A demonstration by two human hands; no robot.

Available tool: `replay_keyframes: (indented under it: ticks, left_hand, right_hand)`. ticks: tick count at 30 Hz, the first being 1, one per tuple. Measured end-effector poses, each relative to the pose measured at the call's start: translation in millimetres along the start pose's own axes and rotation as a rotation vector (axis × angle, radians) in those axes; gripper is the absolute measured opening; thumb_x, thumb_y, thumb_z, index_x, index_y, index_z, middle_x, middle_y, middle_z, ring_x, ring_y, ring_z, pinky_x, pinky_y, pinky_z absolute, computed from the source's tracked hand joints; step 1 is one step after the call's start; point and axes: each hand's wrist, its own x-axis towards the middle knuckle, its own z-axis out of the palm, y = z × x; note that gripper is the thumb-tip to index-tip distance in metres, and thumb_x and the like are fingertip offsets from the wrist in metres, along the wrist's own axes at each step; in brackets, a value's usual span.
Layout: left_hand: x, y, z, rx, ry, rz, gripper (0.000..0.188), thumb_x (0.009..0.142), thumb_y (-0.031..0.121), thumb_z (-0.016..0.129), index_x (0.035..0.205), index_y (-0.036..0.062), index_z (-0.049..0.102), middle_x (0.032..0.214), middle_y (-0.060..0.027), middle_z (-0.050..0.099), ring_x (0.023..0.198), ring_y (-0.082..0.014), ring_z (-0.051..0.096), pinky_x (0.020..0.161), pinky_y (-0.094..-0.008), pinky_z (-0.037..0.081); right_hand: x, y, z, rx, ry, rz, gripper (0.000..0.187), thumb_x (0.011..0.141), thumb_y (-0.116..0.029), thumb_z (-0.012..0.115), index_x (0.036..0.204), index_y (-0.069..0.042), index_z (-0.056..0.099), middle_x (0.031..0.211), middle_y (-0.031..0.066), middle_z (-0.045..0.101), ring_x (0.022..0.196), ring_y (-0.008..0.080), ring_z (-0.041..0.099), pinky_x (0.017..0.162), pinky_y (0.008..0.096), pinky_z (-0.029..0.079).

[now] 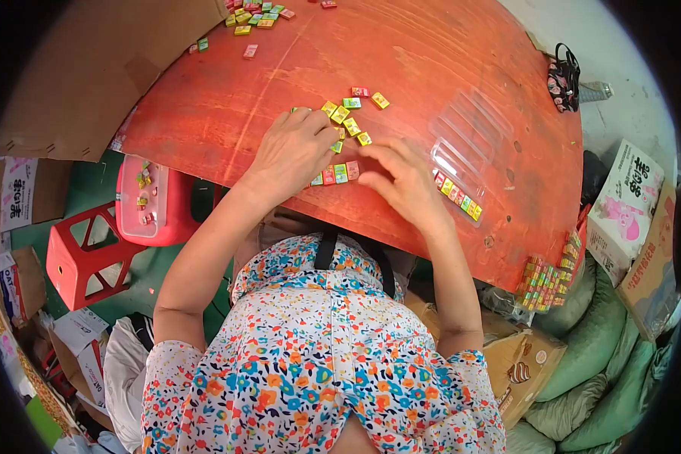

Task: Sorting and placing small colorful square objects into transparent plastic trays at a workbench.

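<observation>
My left hand (295, 147) is curled over small wrapped packets on the red table (401, 216), fingers bent together. Its thumb and grip are hidden beneath the palm, so what it holds cannot be made out. By its fingertips lie loose yellow packets (340, 114). Below them, a short row of red, green and pink packets (340, 173) stands side by side, its left end partly behind my left wrist. My right hand (405, 181) is open at the row's right end, thumb and forefinger apart. To its right is a clear compartmented plastic tray (460, 160); its nearest compartment holds a line of coloured packets (457, 194).
More loose packets (253, 17) are scattered at the far left beside a large cardboard box (129, 45). Stacked filled packs (545, 284) sit at the right edge. A red stool (87, 257) and a pink-rimmed tub (155, 204) stand left. A floral bag (563, 79) lies far right.
</observation>
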Motion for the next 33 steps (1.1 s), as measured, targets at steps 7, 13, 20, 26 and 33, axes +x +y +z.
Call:
replay_keyframes:
  ticks: [7,13,20,26,33]
  left_hand:
    - [-9.4,-0.4,-15.5,-0.160,0.107,-0.117,0.019,0.079,0.013,0.069,0.094,0.0050,0.062,0.089,-0.0107,0.059,0.087,-0.0305,0.060,0.075,-0.0424,0.049]
    - [-56.5,8.9,-48.2,-0.297,0.099,-0.424,0.024,0.083,0.011,0.068,0.106,0.0041,0.062,0.089,-0.0133,0.061,0.081,-0.0327,0.064,0.070,-0.0426,0.052]
    - [-71.6,18.2,-37.1,-0.322,-0.015,-0.484,0.026,0.083,0.018,0.071,0.103,0.0036,0.064,0.088,-0.0127,0.060,0.077,-0.0333,0.063,0.065,-0.0421,0.051]
    - [-68.2,16.0,-28.0,-0.234,-0.020,-0.408,0.029,0.081,0.024,0.074,0.101,0.0047,0.064,0.087,-0.0117,0.058,0.076,-0.0337,0.063,0.063,-0.0430,0.050]
    - [-72.2,12.5,-28.9,-0.249,0.014,-0.355,0.038,0.078,0.026,0.076,0.107,0.0045,0.064,0.089,-0.0110,0.056,0.077,-0.0323,0.063,0.063,-0.0423,0.051]
  right_hand:
    - [18.8,21.8,-2.7,-0.126,0.049,-0.119,0.029,0.082,-0.011,0.069,0.111,-0.006,0.065,0.110,0.0110,0.063,0.103,0.0325,0.058,0.086,0.0418,0.048]
    - [-2.6,10.7,-5.2,-0.143,-0.011,-0.077,0.030,0.082,-0.011,0.069,0.111,-0.006,0.065,0.108,0.0100,0.062,0.102,0.0314,0.057,0.088,0.0421,0.046]
    - [-7.4,-2.9,-1.6,-0.088,-0.022,-0.002,0.029,0.081,-0.012,0.070,0.108,-0.007,0.067,0.105,0.0081,0.062,0.102,0.0290,0.057,0.090,0.0419,0.043]
    - [-5.8,-0.9,0.3,-0.007,-0.065,0.034,0.031,0.081,-0.015,0.072,0.110,-0.007,0.067,0.106,0.0085,0.061,0.103,0.0294,0.057,0.090,0.0427,0.043]
    - [6.2,-3.3,-5.6,-0.005,-0.014,0.026,0.034,0.081,-0.021,0.073,0.111,-0.007,0.067,0.110,0.0091,0.062,0.105,0.0303,0.057,0.089,0.0418,0.045]
